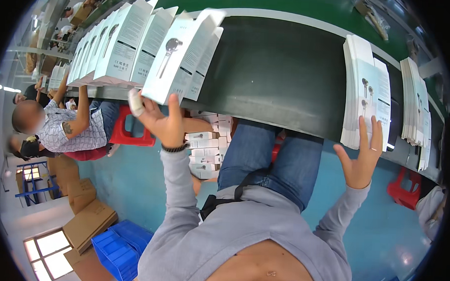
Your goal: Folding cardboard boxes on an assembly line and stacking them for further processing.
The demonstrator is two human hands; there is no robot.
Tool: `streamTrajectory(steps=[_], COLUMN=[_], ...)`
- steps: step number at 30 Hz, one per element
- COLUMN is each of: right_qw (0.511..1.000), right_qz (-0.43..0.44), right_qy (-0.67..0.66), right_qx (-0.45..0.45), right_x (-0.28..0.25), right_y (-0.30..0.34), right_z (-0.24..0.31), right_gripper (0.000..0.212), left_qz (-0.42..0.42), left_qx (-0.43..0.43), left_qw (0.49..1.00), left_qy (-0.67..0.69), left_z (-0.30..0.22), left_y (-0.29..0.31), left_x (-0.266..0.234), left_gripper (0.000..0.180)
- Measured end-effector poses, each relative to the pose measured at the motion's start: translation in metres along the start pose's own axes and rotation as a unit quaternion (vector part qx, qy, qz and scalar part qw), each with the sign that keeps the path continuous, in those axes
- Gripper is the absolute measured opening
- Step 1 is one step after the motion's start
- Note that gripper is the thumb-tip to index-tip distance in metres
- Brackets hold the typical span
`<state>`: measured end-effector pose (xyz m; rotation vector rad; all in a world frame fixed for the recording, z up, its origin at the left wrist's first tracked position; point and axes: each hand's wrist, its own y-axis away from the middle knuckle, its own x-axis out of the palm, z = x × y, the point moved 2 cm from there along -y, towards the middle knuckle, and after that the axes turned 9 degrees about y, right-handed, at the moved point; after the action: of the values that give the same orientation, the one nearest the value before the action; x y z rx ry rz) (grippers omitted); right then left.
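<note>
A white carton [176, 52] with a picture of a dark handheld device stands at the near end of a row, its top flaps raised. At its lower front corner is my left hand [161, 121], fingers spread, with a white cover on one fingertip. The thumb overlaps the carton's lower edge; I cannot tell how firmly it touches. To the right, a stack of flat folded cartons [353, 95] lies on the black work surface. My right hand [363, 157] reaches onto its printed face, fingers stretched and thumb apart, grasping nothing.
More erected cartons [122, 40] run along the left of the black conveyor belt [277, 68]. Another flat-carton stack [413, 107] is at the far right. Below the belt sit packed small boxes [205, 152]. Red stools [129, 127], a blue crate [119, 251] and a co-worker [72, 125] are nearby.
</note>
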<state>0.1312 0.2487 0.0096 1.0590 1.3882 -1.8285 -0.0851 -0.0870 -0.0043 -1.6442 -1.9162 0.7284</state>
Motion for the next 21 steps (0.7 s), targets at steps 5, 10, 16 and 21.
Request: streamTrajectory(steps=[5,10,16,21], right_qw=[0.989,0.995,0.943,0.854], right_qz=[0.121,0.067,-0.287,-0.031], right_qy=[0.086,0.064,-0.168,-0.494], right_qx=[-0.003,-0.042,-0.018,0.159], right_x=[0.002,-0.008,-0.041,-0.012], right_y=[0.026,0.025,0.013,0.011], right_z=[-0.017,-0.025,0.001,0.042], right_gripper=[0.057,0.044,0.019,0.03], left_qz=[-0.001,-0.007,0.18,0.472], left_qx=[0.056,0.091,0.227,0.251], left_qw=[0.936,0.927,0.948,0.839], left_qy=[-0.348,-0.364,-0.133,-0.099], left_z=[0.021,0.017,-0.047,-0.087], left_y=[0.009,0.007,0.021,0.058], left_x=[-0.002,0.008,0.052,0.085], left_gripper=[0.053,0.062,0.085,0.075])
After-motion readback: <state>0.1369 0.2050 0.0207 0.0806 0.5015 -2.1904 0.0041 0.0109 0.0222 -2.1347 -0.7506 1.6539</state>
